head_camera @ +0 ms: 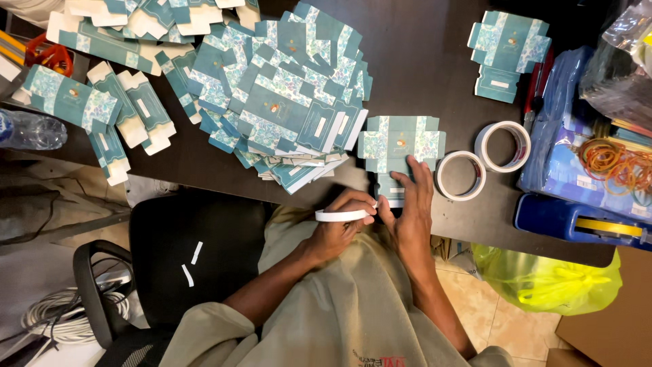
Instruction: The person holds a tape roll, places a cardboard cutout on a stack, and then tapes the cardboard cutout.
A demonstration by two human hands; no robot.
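My left hand (339, 228) grips a white tape roll (341, 215) at the near edge of the dark table (421, 61). My right hand (407, 204) lies flat on the lower flap of a teal patterned flat carton (401, 144), fingers pressing it to the table, thumb near the tape's end. The carton lies unfolded right in front of me, between a big pile of the same cartons and two loose tape rolls.
A heap of flat teal cartons (285, 95) covers the table's left and middle. Two white tape rolls (460, 175) (502, 146) lie right of my hand. Rubber bands (614, 163), blue packets, a tape dispenser (577, 221), a yellow bag (543, 278), a black chair (190, 251).
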